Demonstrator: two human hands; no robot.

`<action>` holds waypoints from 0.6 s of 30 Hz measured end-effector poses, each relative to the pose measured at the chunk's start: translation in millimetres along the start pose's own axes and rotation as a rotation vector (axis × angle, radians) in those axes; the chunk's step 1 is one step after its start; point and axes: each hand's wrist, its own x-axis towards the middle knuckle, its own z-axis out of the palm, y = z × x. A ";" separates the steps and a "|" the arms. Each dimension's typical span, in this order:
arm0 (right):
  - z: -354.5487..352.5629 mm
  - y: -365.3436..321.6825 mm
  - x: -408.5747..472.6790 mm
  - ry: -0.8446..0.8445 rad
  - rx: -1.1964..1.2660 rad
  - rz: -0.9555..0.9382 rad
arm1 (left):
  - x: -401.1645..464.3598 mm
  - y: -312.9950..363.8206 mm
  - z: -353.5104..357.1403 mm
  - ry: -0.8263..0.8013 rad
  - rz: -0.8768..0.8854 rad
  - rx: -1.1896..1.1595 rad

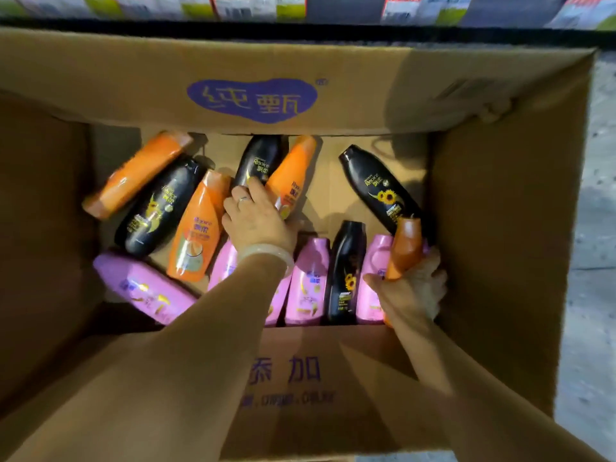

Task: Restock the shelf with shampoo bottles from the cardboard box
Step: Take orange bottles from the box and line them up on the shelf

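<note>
head view: left hands [258, 221] over half-hidden black bottle [260, 160], grip unclear; right hands [411, 288] clamped on orange bottle [405, 248]

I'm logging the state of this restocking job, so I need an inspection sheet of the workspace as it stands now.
Surface: cardboard box open, flaps up, on a grey floor.
Job's things: orange, black and pink shampoo bottles lie loose on the box bottom; pink ones along the near wall.
Clutter: nothing seen.
Grippers: left hand reaches onto an orange bottle mid-box; right hand grips another orange bottle.
Cables: nothing seen.
Surroundings: shelf edge beyond the box, packaged goods above it, blurred.
</note>
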 end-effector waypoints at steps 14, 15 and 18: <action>-19.1 -59.3 -30.7 -0.114 0.107 -0.230 | -22.2 -20.0 -34.4 -0.200 -0.070 -0.511; -25.2 -66.9 -38.3 -0.126 0.108 -0.268 | -30.9 -21.3 -43.9 -0.196 -0.076 -0.555; -54.5 -92.3 -64.4 -0.200 0.175 -0.332 | -57.1 -17.3 -84.6 -0.172 -0.069 -0.733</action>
